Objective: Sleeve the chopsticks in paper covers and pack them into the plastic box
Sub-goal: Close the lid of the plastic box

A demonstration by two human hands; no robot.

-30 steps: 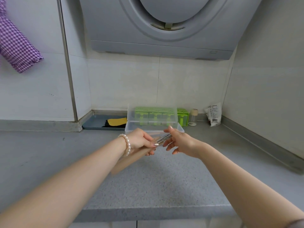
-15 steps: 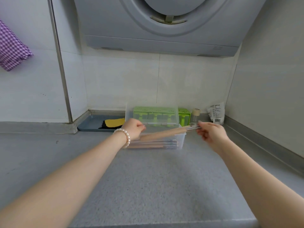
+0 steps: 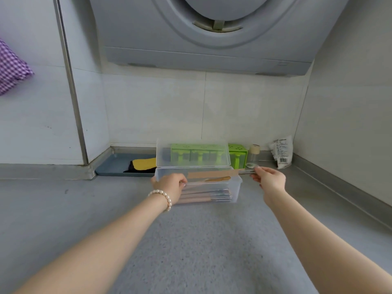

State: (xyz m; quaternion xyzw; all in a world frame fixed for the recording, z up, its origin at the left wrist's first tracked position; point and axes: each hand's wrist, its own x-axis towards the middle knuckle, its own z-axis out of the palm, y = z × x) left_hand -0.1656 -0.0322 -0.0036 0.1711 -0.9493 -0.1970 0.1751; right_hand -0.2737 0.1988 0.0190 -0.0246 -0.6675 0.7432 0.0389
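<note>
You are looking down at a grey speckled countertop (image 3: pixel 191 240) in a kitchen corner, with both bare forearms reaching forward. Your left hand (image 3: pixel 169 185), with a pearl bracelet (image 3: pixel 162 198) on its wrist, is curled closed at the left end of a clear plastic box (image 3: pixel 235 187) and covers the left end of a pair of chopsticks in a tan paper sleeve (image 3: pixel 212 173); whether its fingers actually pinch the sleeve is hidden, so you cannot tell. Your right hand (image 3: pixel 269 179) is closed in a pinch on the bare metallic ends of those chopsticks (image 3: pixel 246 171), just past the right end of the box. The sleeved pair lies nearly level across the open top of the box, along its length. Inside the box, low against the front wall, several more sleeved chopsticks (image 3: pixel 203 195) lie stacked lengthwise, their grey ends pointing right. The box's clear lid (image 3: pixel 193 154) stands up behind it. Through and beside the lid you see a green plastic holder (image 3: pixel 237 155), then a small jar (image 3: pixel 253 154) and a crumpled white packet (image 3: pixel 281 152) toward the right corner. To the left of the box, a blue tray (image 3: pixel 110 166) holds something yellow and black. A grey range hood (image 3: pixel 212 39) hangs above, and purple checked cloth (image 3: pixel 10 68) shows at the far left edge.
</note>
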